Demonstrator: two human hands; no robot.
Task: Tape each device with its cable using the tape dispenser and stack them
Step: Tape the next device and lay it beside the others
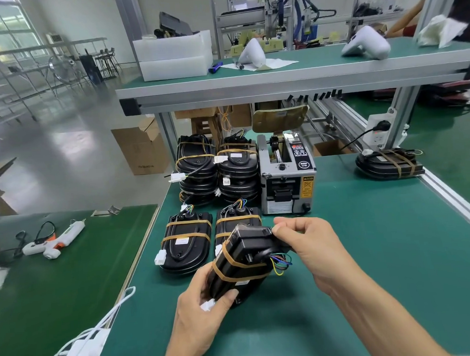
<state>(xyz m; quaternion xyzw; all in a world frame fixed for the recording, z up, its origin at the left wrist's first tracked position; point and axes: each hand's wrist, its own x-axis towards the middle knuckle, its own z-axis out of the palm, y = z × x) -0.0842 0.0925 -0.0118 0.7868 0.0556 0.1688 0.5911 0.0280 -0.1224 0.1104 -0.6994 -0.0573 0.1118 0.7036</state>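
Both hands hold a black device [242, 263] tilted above the green table [373, 265], with brown tape bands across it and coloured wires at its right side. My left hand [202, 316] grips its near end beside a white connector. My right hand [308, 242] pinches its far top corner. Under it a taped device [231, 225] lies flat, and another taped device [187, 242] lies to the left. Two stacks of taped devices [197, 172] [237, 172] stand behind. The grey tape dispenser [286, 177] stands right of the stacks.
One more taped device [388, 164] lies at the far right by an aluminium rail. A white glue gun [60, 240] rests on the left table. White cables [84, 349] hang at the near left edge. An overhead shelf [276, 74] spans the back.
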